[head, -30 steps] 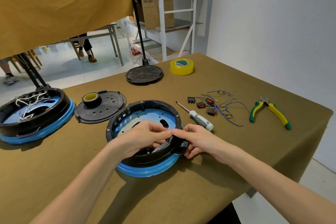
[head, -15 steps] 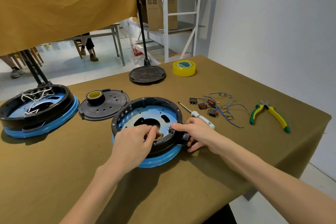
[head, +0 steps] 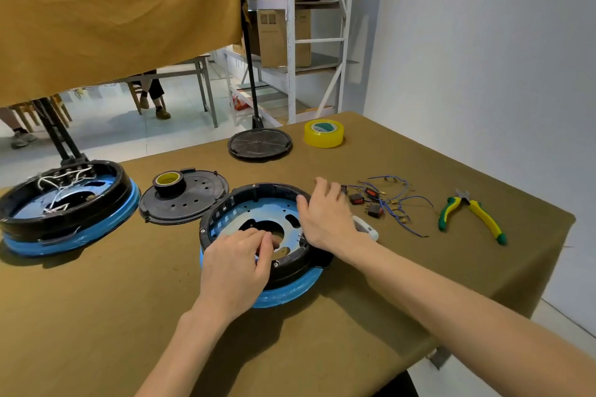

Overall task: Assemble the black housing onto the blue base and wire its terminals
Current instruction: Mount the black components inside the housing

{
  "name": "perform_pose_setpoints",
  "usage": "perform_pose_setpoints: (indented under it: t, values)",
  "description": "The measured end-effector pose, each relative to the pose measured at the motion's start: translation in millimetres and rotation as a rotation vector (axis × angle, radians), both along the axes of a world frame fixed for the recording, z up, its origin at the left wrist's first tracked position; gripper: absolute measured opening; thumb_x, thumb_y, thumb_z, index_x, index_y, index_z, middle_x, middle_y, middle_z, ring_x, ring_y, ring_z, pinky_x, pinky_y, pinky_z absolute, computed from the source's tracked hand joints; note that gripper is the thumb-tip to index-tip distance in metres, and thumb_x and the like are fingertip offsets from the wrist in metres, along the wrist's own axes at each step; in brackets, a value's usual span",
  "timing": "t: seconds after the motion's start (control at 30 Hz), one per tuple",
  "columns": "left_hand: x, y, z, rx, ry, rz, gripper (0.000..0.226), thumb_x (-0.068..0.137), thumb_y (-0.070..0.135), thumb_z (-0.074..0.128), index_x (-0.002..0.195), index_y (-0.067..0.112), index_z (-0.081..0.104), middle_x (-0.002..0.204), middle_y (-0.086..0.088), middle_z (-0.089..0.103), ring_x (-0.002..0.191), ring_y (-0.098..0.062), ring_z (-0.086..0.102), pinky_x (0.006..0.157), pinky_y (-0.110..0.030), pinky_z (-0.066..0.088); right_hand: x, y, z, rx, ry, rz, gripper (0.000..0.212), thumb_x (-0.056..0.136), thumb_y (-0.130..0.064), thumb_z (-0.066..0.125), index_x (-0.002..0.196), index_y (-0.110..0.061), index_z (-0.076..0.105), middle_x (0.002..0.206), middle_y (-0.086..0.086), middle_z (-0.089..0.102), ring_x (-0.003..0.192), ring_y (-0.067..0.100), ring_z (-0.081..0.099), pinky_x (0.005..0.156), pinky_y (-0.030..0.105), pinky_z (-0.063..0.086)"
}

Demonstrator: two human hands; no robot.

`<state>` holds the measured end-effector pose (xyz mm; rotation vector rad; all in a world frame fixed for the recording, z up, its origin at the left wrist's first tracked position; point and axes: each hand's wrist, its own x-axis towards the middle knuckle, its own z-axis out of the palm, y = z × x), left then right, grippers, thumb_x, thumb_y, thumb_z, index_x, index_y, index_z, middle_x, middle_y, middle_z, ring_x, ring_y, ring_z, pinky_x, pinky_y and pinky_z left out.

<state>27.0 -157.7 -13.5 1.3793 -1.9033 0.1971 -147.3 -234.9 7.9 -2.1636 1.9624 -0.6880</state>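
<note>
The black housing (head: pixel 222 203) sits as a ring on the blue base (head: pixel 290 292) in the middle of the table. My left hand (head: pixel 235 267) lies over its near rim, fingers curled down into the inside. Across the ring's right rim lies my right hand (head: pixel 325 219), with its thumb at the inner edge and its fingers stretched out past the rim, empty. Just beyond those fingertips lie loose blue wires with small red-and-black switches (head: pixel 383 203). A screwdriver's white handle (head: pixel 366 229) shows from under my right wrist.
Green-yellow pliers (head: pixel 471 214) lie at the right near the table edge. A black lid (head: pixel 183 196) carrying a tape roll (head: pixel 169 182) and a second wired unit (head: pixel 64 203) stand at the left. A black disc (head: pixel 259 143) and yellow tape (head: pixel 324 134) sit at the back.
My right hand left the housing's near-right corner and moved away from me, along the right rim toward the wires. My left hand drew back to the near rim.
</note>
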Motion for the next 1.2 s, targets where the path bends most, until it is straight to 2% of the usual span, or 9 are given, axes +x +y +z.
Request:
perform_pose_setpoints:
  t: [0.1,0.3,0.47,0.6,0.67,0.8,0.97,1.03,1.2]
  values:
    - [0.4,-1.9,-1.2,0.0,-0.029,0.019,0.05,0.104,0.042,0.035,0.082,0.028,0.078,0.072,0.018,0.068,0.063,-0.001,0.06,0.055,-0.026,0.051,-3.2,-10.6,8.9,-0.038,0.093,0.075,0.058,0.107,-0.045,0.039,0.15,-0.006,0.03,0.148,0.022,0.037,0.13,0.04,0.044,0.108,0.047,0.037]
    - [-0.1,-2.3,-0.5,0.002,-0.031,0.028,0.051,0.103,0.043,0.034,0.082,0.029,0.078,0.072,0.019,0.069,0.063,-0.001,0.06,0.056,-0.024,0.051,5.1,-5.1,4.8,0.125,-0.04,0.057,0.062,0.107,-0.048,0.039,0.152,-0.007,0.026,0.149,0.02,0.035,0.135,0.039,0.04,0.111,0.048,0.033]
    - [0.8,-1.1,2.6,0.038,-0.021,0.03,0.05,0.102,0.044,0.032,0.082,0.033,0.077,0.072,0.021,0.068,0.065,0.001,0.06,0.057,-0.022,0.05,-25.9,-17.9,16.4,-0.161,-0.37,-0.074,0.04,0.108,-0.044,0.034,0.127,-0.013,0.051,0.125,0.01,0.055,0.11,0.024,0.055,0.101,0.046,0.046]
    - [-1.0,-0.9,3.7,0.045,-0.02,0.039,0.051,0.102,0.045,0.031,0.082,0.035,0.077,0.072,0.022,0.068,0.065,0.002,0.06,0.056,-0.019,0.048,-60.9,-18.7,-0.1,0.116,0.189,-0.146,0.041,0.104,-0.038,0.048,0.129,-0.006,0.049,0.13,0.018,0.055,0.118,0.036,0.056,0.098,0.047,0.05]
    - [-0.9,-2.0,4.1,0.053,-0.015,0.043,0.051,0.101,0.045,0.031,0.082,0.034,0.077,0.072,0.022,0.068,0.065,0.001,0.06,0.056,-0.02,0.049,-66.2,-14.4,-9.6,0.263,0.262,-0.08,0.038,0.105,-0.035,0.048,0.128,-0.005,0.051,0.128,0.017,0.056,0.113,0.035,0.059,0.092,0.046,0.054]
    - [-0.5,-2.0,3.6,0.062,-0.017,0.049,0.053,0.101,0.046,0.03,0.081,0.034,0.077,0.071,0.021,0.067,0.065,0.001,0.06,0.056,-0.022,0.05,-74.6,-10.7,2.0,0.261,-0.219,-0.064,0.017,0.108,-0.024,0.044,0.111,-0.008,0.047,0.102,0.011,0.061,0.075,0.023,0.065,0.059,0.034,0.051]
    - [-6.2,-8.5,4.6,0.097,-0.038,0.06,0.057,0.101,0.049,0.025,0.081,0.031,0.076,0.07,0.018,0.067,0.064,-0.003,0.061,0.056,-0.026,0.052,-50.6,2.3,50.0,0.201,-1.309,0.111,0.004,0.105,-0.009,0.045,0.105,-0.012,0.046,0.078,0.009,0.058,0.058,0.019,0.057,0.061,0.035,0.052]
    - [-7.8,-10.1,5.2,0.112,-0.048,0.072,0.059,0.101,0.05,0.023,0.08,0.031,0.075,0.069,0.017,0.066,0.063,-0.004,0.06,0.056,-0.027,0.052,-29.0,6.6,57.0,0.144,-1.331,0.231,0.01,0.105,-0.015,0.051,0.095,-0.013,0.049,0.065,0.002,0.056,0.053,0.017,0.053,0.058,0.033,0.051]
    - [-6.8,-9.0,4.5,0.13,-0.052,0.07,0.06,0.101,0.05,0.022,0.08,0.031,0.074,0.068,0.015,0.065,0.062,-0.005,0.059,0.059,-0.03,0.051,-2.3,17.2,42.2,-0.079,-0.978,0.352,0.027,0.108,-0.022,0.05,0.085,-0.008,0.047,0.061,0.008,0.05,0.05,0.013,0.048,0.055,0.028,0.046]
